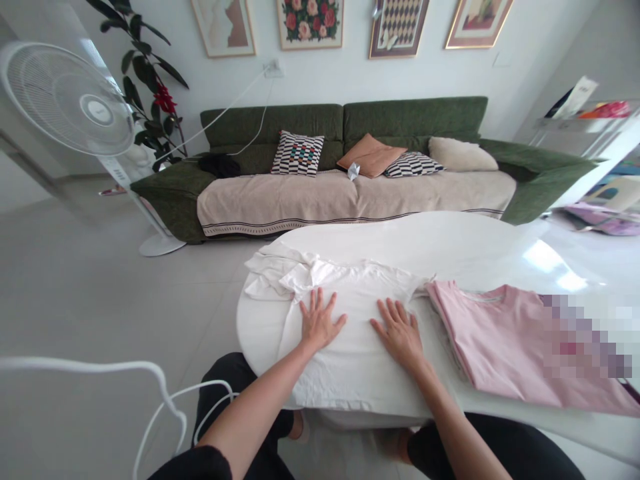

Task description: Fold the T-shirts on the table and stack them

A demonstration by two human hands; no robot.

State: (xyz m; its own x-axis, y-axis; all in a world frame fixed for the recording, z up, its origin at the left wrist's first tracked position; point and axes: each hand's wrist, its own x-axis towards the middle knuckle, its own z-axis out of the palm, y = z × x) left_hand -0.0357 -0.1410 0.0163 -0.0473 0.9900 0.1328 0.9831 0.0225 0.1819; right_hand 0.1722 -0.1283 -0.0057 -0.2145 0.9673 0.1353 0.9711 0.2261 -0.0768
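Note:
A white T-shirt (350, 333) lies spread on the white oval table (425, 240), its left sleeve bunched near the table's far left edge. My left hand (319, 321) rests flat on the shirt's left part, fingers spread, holding nothing. My right hand (399, 332) lies flat on the shirt's middle, fingers stretched out, a hand's width from the left one. A pink T-shirt (505, 340) lies folded on the table just right of the white one, touching its edge.
A green sofa (350, 167) with cushions and a beige throw stands behind the table. A white standing fan (70, 100) and a plant (150, 87) are at the left. White cable loops (165, 400) hang at lower left. Shelves (590, 127) stand at the right.

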